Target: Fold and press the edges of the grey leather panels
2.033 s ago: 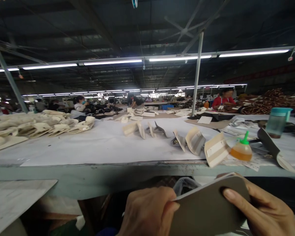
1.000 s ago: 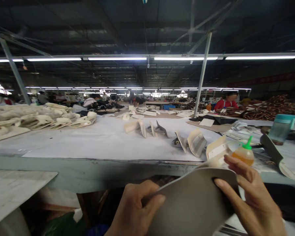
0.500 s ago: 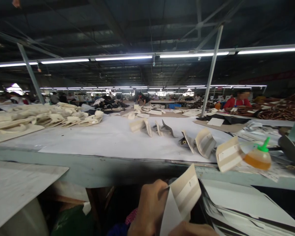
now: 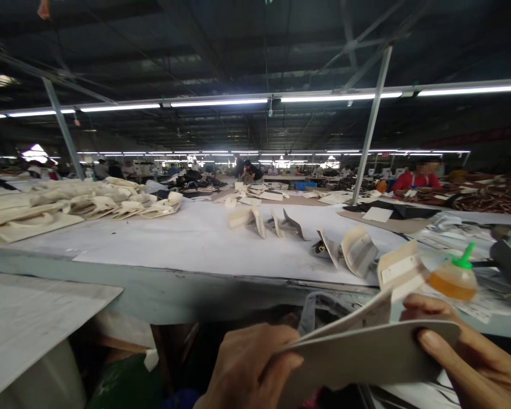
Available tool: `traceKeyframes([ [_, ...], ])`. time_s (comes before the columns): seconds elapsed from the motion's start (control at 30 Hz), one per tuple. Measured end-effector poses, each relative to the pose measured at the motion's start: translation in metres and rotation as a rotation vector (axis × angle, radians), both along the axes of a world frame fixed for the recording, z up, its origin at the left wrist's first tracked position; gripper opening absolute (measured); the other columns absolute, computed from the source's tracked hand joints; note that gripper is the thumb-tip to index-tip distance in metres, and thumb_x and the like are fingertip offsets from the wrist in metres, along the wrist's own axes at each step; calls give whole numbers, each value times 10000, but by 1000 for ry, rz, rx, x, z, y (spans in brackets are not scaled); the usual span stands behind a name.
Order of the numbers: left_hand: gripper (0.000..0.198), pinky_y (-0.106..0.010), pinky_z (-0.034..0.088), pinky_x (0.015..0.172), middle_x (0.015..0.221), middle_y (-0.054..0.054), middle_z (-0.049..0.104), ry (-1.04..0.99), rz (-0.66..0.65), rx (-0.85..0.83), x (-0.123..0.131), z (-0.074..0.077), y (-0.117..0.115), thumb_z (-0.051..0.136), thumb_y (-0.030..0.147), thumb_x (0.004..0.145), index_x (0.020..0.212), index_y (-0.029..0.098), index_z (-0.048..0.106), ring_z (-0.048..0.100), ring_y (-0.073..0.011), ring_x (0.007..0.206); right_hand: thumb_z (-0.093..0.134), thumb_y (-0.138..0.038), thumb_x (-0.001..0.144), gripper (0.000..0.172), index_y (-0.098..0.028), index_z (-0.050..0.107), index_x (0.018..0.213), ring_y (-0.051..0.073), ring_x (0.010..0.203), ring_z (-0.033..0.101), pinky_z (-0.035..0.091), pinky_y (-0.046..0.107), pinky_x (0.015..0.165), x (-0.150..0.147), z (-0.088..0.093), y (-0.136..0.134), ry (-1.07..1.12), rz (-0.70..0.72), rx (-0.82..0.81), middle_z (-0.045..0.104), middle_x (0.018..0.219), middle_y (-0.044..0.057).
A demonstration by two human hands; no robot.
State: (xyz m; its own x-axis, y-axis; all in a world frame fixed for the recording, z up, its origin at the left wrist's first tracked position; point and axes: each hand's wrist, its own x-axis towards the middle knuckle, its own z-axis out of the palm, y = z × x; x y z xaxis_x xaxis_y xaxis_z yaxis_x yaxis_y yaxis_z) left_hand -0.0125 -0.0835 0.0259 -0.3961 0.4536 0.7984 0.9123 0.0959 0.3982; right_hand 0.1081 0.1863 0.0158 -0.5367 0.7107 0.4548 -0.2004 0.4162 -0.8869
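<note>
A grey panel (image 4: 357, 355) with a rounded corner is held tilted at the bottom right, a cream piece (image 4: 366, 312) lying against its back. My left hand (image 4: 255, 363) is closed around the left end, where the two pieces meet. At the right end my right hand (image 4: 464, 346) pinches the grey panel, thumb on its front and fingers behind. Just beyond, on the table, stands a curved cream-and-grey piece (image 4: 400, 267), with another curved piece (image 4: 360, 250) to its left.
A squeeze bottle (image 4: 455, 278) with a green nozzle and amber liquid stands on the table (image 4: 174, 238). Cream pieces (image 4: 97, 201) are heaped at the left. A co-worker in red (image 4: 417, 179) sits at the far right. A pale board (image 4: 34, 318) juts in at lower left.
My right hand has risen to the right end of the grey panel. The held pieces have turned from upright to lying across, the grey panel's face now towards me.
</note>
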Motion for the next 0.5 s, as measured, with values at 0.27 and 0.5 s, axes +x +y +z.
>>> traceKeyframes([
  [0.27, 183, -141, 549, 626, 659, 62, 724, 100, -62, -118, 2, 12, -10, 733, 152, 826, 962, 260, 675, 678, -104, 529, 851, -503, 651, 309, -238, 836, 810, 319, 1074, 685, 596, 195, 709, 2, -3, 13, -56, 177, -186, 736, 1189, 103],
  [0.5, 53, -134, 500, 565, 637, 61, 688, 187, -90, -49, 7, 21, -5, 622, 192, 938, 960, 231, 594, 648, -83, 488, 903, -441, 589, 270, -263, 823, 776, 216, 728, 672, 545, 147, 551, 7, -2, 3, 46, 149, -278, 765, 872, 33],
])
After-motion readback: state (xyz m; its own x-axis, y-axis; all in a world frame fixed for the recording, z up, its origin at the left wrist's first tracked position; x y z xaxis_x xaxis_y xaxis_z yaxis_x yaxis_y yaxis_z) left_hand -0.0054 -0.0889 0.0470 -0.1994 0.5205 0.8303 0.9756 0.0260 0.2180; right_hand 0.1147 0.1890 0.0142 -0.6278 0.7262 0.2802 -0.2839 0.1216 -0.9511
